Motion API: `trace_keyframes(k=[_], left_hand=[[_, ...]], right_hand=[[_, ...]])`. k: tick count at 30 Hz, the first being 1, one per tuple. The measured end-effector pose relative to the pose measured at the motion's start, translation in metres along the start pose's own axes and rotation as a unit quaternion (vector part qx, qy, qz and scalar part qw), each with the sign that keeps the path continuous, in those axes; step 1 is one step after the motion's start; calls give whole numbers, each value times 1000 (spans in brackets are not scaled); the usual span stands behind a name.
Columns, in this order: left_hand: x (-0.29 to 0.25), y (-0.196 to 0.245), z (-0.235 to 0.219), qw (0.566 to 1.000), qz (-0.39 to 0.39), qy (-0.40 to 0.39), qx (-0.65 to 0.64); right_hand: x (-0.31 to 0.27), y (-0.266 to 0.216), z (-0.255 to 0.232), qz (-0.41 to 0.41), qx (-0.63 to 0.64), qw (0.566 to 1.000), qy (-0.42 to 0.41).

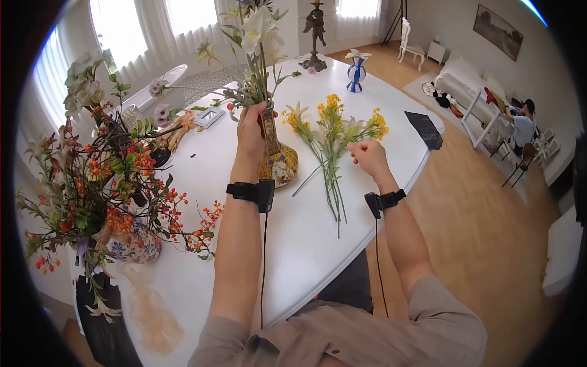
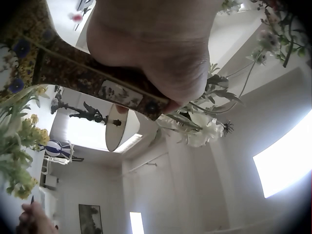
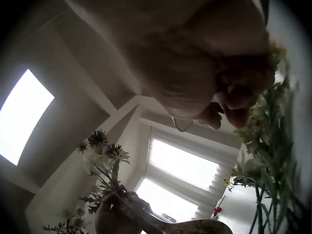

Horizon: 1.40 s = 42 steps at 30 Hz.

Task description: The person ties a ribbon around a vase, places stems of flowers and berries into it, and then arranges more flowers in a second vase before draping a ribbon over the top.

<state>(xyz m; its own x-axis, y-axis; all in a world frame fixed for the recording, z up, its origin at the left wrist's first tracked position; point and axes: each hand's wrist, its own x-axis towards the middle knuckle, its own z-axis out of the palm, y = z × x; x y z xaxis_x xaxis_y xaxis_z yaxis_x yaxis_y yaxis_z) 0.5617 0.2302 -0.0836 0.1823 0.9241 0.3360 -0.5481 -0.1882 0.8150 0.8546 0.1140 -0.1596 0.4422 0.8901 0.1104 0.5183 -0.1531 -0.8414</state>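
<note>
My left hand [image 1: 249,131] grips the narrow neck of a tall yellow patterned vase [image 1: 280,164], which is also close up in the left wrist view. White flowers [image 1: 257,33] and grey-green leaves stand out of its mouth. My right hand [image 1: 370,158], its fingers loosely curled, is just beside a loose bunch of yellow and white flowers [image 1: 333,131] lying on the white table. Nothing shows between the fingers [image 3: 239,97] in the right wrist view. The bunch's green stems [image 1: 333,189] point toward the table's near edge.
A large arrangement with orange berries [image 1: 125,168] fills the left side, in a blue-and-red patterned pot [image 1: 137,244]. A blue-striped vase [image 1: 356,76] and a dark figurine [image 1: 315,33] stand at the back. A black slab [image 1: 423,129] lies by the right edge. Another person [image 1: 523,125] sits far right.
</note>
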Motion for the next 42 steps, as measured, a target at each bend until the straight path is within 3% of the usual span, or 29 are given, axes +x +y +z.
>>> trace_keyframes(k=[2, 4, 8, 12, 14, 15, 18, 20, 22, 23, 25, 26, 28, 29, 30, 32, 34, 36, 40, 42], left_hand=[[6, -6, -3, 1000, -7, -2, -6], [9, -8, -3, 999, 1, -27, -18], [8, -7, -2, 999, 9, -44, -2], [-3, -10, 0, 1000, 6, -13, 25], [-18, -14, 2, 942, 184, 51, 276], [-33, -17, 11, 870, 295, 152, 364], [-96, -20, 30, 869, 295, 155, 366], [-129, -28, 49, 911, 95, 2, 400], [-141, -69, 59, 834, 132, -67, 532], [-145, -93, 60, 834, 131, -64, 532], [-147, -135, 57, 715, 200, -51, 668], [-144, -142, 56, 716, 201, -51, 667], [-133, -160, 56, 843, -14, -137, 520], [-127, -165, 51, 855, 54, -155, 492], [-126, -171, 46, 856, 53, -157, 490], [-124, -143, 53, 911, -212, -107, 337], [-122, -144, 49, 923, -251, -94, 277], [-121, -147, 46, 934, -323, -36, 150], [-123, -159, 48, 953, -295, -58, 38], [-127, -131, 66, 917, -384, -37, -99]], right_hand=[[-10, 16, 12, 3, -27, 999, -28], [-17, 23, 32, -37, -80, 996, 5], [-21, 9, 60, -29, -61, 997, 24], [-9, 25, 79, -54, -95, 993, 40], [-6, 33, 76, -46, -91, 994, 32], [-3, 36, 72, -46, -90, 994, 31], [-5, 25, 52, -23, -82, 996, 30], [-10, 11, 41, -7, -76, 997, 18], [-12, 12, 40, -23, -70, 997, 30], [-19, 4, 35, -30, -56, 998, 12], [-24, -2, 32, -40, -43, 998, -5], [-26, -1, 31, -44, -45, 998, -10], [-31, 5, 28, -45, -50, 998, -11], [-33, 14, 29, -68, -89, 993, 30], [-34, 20, 28, -90, -129, 985, 69], [-38, 22, 21, -106, -159, 977, 91], [-43, 14, 14, -123, -187, 968, 109], [-48, -11, 4, -84, -87, 987, 107], [-42, -19, 5, -100, 29, 988, 111], [-37, -15, 13, -14, 235, 970, 66]])
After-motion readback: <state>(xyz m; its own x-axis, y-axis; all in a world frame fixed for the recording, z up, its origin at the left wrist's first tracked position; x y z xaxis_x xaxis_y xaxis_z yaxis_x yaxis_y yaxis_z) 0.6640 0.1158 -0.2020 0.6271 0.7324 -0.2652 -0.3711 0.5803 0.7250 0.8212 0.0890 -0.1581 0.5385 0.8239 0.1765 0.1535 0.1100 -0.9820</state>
